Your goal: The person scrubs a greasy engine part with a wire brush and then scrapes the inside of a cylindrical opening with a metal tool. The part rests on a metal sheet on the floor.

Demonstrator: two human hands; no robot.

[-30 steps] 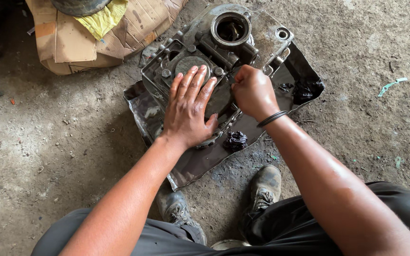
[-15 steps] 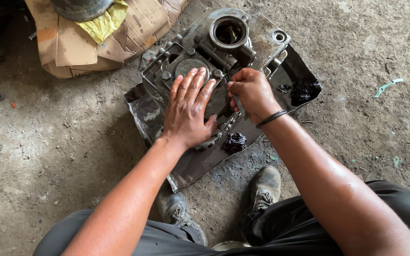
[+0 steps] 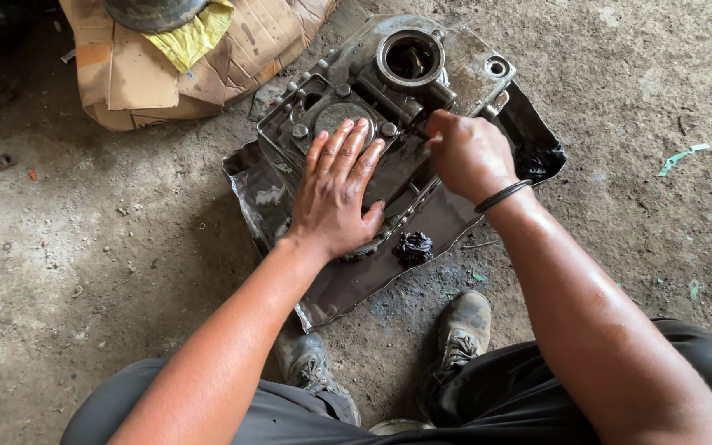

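Vs. a sec ago: little change; L hand [image 3: 335, 194] still pressed flat, fingers spread, on the greasy engine casing [image 3: 389, 107]; R hand [image 3: 467, 156] has edged a bit toward the casing's middle, fist closed round something small, can't tell what; so work looks mid-step, casing held steady. Casing sits on dark metal sheet [image 3: 348, 284], under L palm, at 10 o'clock from R fist; black rag [image 3: 414, 245] at 6.

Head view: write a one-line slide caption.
Left hand pressed flat on a greasy engine casing lying on a metal sheet, right hand closed at its edge.
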